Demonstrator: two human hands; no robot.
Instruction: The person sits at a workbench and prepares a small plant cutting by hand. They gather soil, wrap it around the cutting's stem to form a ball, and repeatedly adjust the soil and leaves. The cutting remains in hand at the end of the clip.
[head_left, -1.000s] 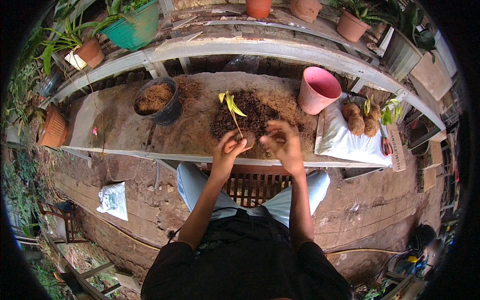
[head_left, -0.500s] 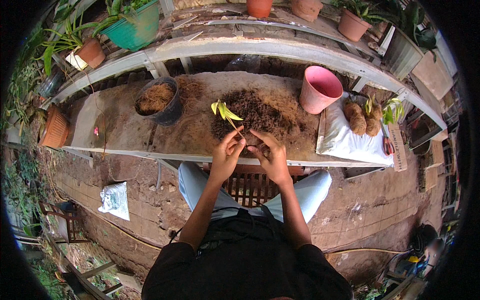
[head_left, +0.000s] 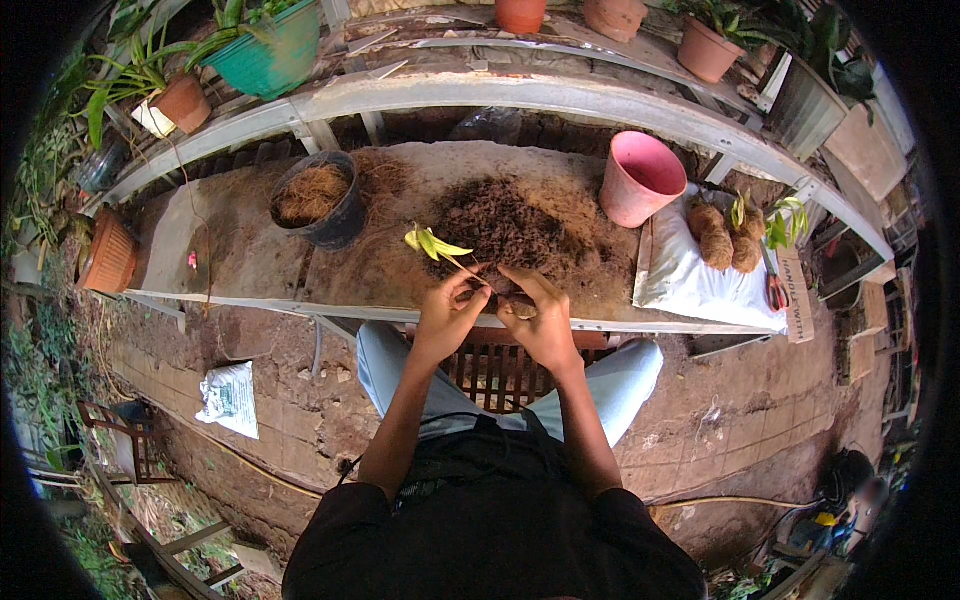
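Seedling held over the soil heap, centre frame.
Left hand (head_left: pixel 447 318) and right hand (head_left: pixel 537 318) pinched the seedling (head_left: pixel 440 247) (leaves tilted left) above loose soil (head_left: pixel 510 222) on the tabletop (head_left: pixel 250 260), catching spills.

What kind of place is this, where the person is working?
Probably a garden nursery or potting area outdoors: a worn bench carries a heap of soil, a black pot of coconut fibre and a pink pot, with potted plants on racks behind.

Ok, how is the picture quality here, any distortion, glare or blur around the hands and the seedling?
Head view: strong fisheye, the bench edge bows and black corners frame it; soft even daylight, no glare; left hand, right hand and seedling fairly sharp.
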